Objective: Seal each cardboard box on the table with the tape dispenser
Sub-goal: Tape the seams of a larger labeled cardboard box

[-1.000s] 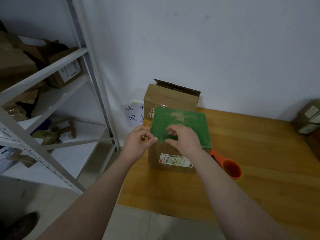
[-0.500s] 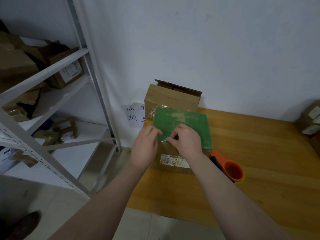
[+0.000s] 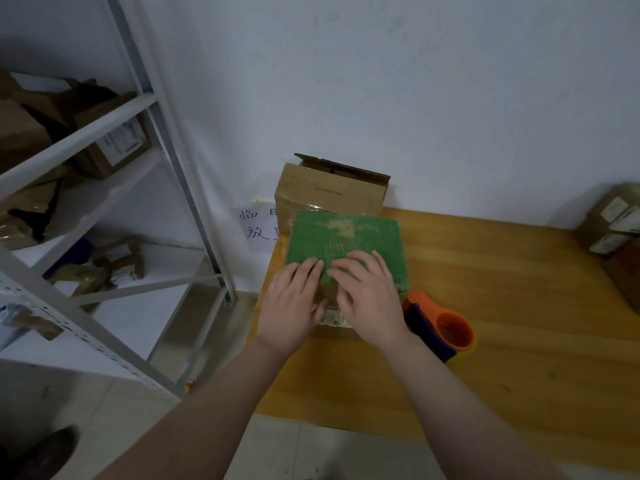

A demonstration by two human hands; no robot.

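We press our left hand (image 3: pixel 291 306) and right hand (image 3: pixel 367 299) flat, fingers straight, on the green-topped box (image 3: pixel 346 237) at the table's (image 3: pixel 519 306) left end; it seems light but stiff, best gripped by its sides.

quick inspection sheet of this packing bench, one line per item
surface: wooden table, bare wood showing at right.
job's things: green-topped cardboard box at the table's left end; open-flapped cardboard box behind it; orange tape dispenser lying on the table to its right, untouched.
clutter: labelled boxes at the table's right edge.
hands: left hand and right hand flat, fingers straight, on the green top's near edge.
cables: nothing seen.
surroundings: metal shelving rack holding cartons at left; handwritten paper note on the white wall.
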